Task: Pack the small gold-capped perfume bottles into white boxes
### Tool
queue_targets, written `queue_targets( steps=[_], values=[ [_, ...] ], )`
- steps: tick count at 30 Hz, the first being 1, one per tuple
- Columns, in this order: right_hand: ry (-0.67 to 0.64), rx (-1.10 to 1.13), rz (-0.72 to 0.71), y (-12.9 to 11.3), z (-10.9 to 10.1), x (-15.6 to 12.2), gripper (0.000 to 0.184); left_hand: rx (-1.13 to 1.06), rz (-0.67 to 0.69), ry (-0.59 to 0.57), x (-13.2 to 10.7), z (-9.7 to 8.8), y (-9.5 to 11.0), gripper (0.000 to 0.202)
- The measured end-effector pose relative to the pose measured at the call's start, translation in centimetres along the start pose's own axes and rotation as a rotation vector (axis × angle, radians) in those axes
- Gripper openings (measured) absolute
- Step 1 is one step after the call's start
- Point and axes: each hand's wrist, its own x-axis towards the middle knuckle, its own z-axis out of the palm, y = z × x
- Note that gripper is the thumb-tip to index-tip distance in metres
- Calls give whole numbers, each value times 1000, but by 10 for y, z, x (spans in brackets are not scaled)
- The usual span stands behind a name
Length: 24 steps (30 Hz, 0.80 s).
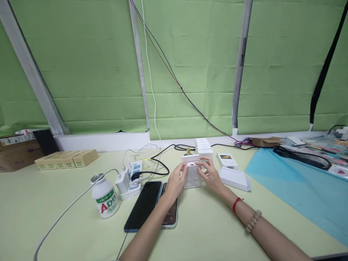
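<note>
Between my two hands stands a small white box [193,178] with printed text on the side facing me and a white flap or lid edge along its top. My left hand [175,180] pinches its upper left edge with the fingertips. On the other side, my right hand [210,175] has thumb and fingers closed at the upper right edge. Just behind are a gold-coloured cap [188,150], its lower part hidden, and a row of white boxes [203,145]. To the right lie a white box with a dark picture [227,160] and a plain white carton piece [235,178].
Two phones [144,206] lie by my left forearm. Left of them are a power strip [131,181] with plugs and cables and a white bottle [105,196]. Brown boxes [67,158] sit at the back left. A blue sheet [296,195] and black cable [299,154] are right.
</note>
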Motion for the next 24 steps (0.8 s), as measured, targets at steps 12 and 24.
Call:
queue_targets(
  steps=[12,24],
  values=[
    [195,73,-86,1,12,-3,31,25,-73,-45,-3,2,-2,37],
    [157,79,-58,-10,4,-2,20,53,-35,50,-10,8,7,25]
  ],
)
